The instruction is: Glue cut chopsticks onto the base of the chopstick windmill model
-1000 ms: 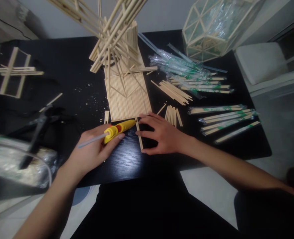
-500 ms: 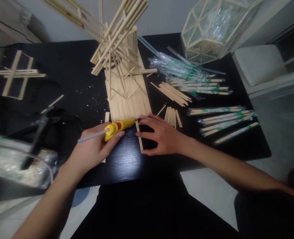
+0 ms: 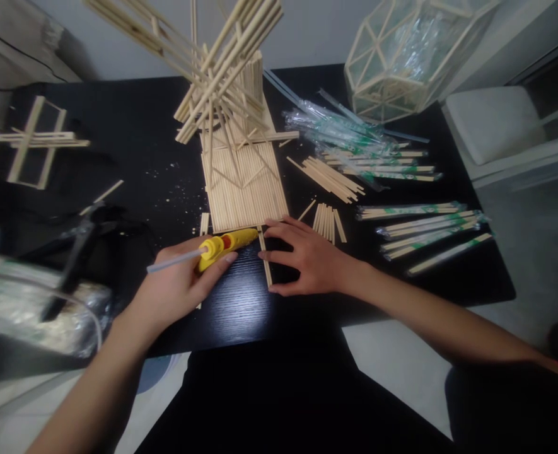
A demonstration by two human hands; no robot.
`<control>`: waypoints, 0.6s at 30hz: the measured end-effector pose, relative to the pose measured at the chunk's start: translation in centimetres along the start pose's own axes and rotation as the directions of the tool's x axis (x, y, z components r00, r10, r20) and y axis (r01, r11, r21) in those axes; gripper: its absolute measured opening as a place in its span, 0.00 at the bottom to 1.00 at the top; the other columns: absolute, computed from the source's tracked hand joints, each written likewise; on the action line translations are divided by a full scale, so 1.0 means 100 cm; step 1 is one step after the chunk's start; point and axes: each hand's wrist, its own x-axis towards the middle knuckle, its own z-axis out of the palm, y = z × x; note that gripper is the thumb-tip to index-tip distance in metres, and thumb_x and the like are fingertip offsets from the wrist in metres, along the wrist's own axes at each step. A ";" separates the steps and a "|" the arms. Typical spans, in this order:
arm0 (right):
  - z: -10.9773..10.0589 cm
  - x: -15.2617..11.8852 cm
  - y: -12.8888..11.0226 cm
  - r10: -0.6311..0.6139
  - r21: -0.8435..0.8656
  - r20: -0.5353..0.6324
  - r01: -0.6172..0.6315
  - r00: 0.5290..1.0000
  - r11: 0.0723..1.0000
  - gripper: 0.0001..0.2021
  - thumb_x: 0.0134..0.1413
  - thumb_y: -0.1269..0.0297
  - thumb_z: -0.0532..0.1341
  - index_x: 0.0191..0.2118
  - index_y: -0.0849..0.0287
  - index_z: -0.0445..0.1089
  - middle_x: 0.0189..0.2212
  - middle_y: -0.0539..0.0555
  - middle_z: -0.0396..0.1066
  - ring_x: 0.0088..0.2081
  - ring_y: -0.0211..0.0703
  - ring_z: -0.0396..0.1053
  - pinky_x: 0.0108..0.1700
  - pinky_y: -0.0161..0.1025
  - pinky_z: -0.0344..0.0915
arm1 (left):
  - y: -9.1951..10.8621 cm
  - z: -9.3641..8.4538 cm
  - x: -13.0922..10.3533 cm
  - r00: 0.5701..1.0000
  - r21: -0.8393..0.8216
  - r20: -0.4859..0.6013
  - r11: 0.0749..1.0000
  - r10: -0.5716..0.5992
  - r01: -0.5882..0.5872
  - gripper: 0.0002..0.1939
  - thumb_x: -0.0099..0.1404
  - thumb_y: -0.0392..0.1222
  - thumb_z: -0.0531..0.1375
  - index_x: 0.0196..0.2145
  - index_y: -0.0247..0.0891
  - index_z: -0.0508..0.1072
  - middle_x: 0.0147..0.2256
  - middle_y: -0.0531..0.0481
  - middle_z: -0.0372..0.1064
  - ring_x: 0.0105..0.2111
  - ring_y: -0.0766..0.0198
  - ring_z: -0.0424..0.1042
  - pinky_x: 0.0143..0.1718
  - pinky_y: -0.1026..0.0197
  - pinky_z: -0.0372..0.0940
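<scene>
In my left hand (image 3: 172, 274) is a yellow glue gun (image 3: 226, 244), fingers wrapped round it and a pale glue stick (image 3: 177, 259) out of its back. Its nozzle points right, to the corner where a short strip of wooden sticks (image 3: 265, 258) meets the near edge of a stick-built base (image 3: 248, 205). My right hand (image 3: 304, 258) steadies that strip, thumb by its near end and fingers along its side. On the base rises a windmill-like model with crossed stick blades (image 3: 226, 75). Whether glue comes out is too small to tell.
Loose sticks (image 3: 333, 176) and cut short sticks (image 3: 325, 221) lie right, beside wrapped chopsticks (image 3: 430, 233) and plastic wrappers (image 3: 326, 120). A faceted stick-framed object (image 3: 387, 63) stands back right. At left are a stick frame (image 3: 42, 142), a black stand (image 3: 77, 252) and a clear bag (image 3: 37, 309).
The view has shifted very slightly. Both hands, the glue gun and the strip stay in nearly the same place.
</scene>
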 end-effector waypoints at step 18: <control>-0.002 0.000 -0.001 0.011 -0.009 0.009 -0.011 1.000 1.000 0.24 0.62 0.48 0.68 0.56 0.58 0.76 0.59 0.63 0.69 0.70 0.61 0.61 0.73 0.65 0.55 | -0.001 -0.002 -0.003 0.999 -0.008 0.039 1.000 -0.027 0.027 0.17 0.76 0.55 0.57 0.44 0.42 0.79 0.40 0.47 0.81 0.34 0.56 0.79 0.37 0.55 0.73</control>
